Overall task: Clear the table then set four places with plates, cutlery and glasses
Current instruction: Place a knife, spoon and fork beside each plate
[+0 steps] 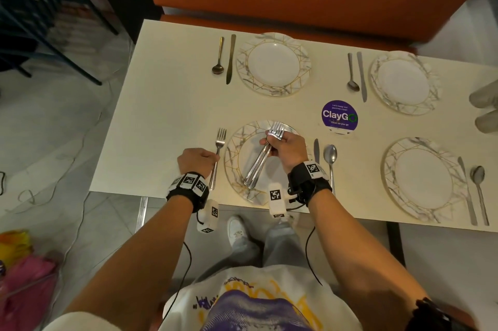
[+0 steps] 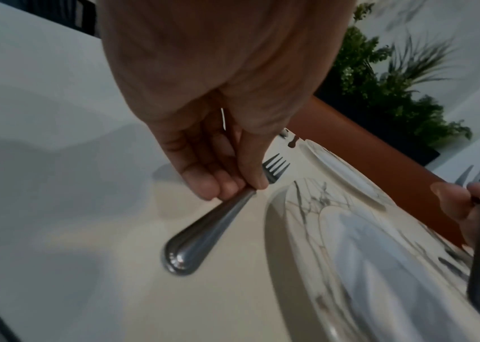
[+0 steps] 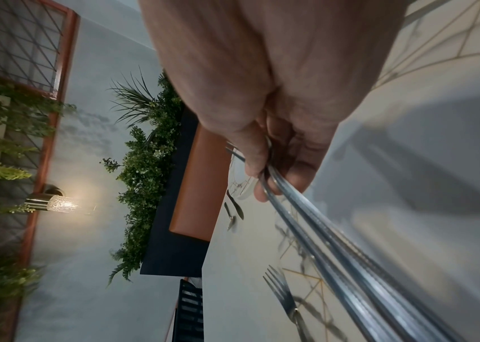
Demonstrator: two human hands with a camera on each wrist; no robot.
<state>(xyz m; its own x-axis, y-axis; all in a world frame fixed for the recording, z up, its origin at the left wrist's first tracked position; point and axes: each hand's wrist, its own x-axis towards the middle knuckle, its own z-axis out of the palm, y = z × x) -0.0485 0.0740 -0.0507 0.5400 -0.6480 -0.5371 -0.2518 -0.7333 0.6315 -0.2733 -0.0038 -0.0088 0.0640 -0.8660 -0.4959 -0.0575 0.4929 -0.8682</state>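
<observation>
A single fork (image 1: 218,153) is lying on the table (image 1: 161,115) just left of the near plate (image 1: 234,142), its long axis running toward and away from the person, tines pointing away. The left hand (image 1: 198,159) is pinching its handle mid-length between thumb and curled fingers (image 2: 203,175). The right hand (image 1: 285,149) is gripping a bundle of forks (image 1: 262,158) above that plate, tines pointing up and away beyond the grip, handles slanting down toward the person. A knife (image 1: 316,150) and spoon (image 1: 330,161) are lying just right of this hand.
</observation>
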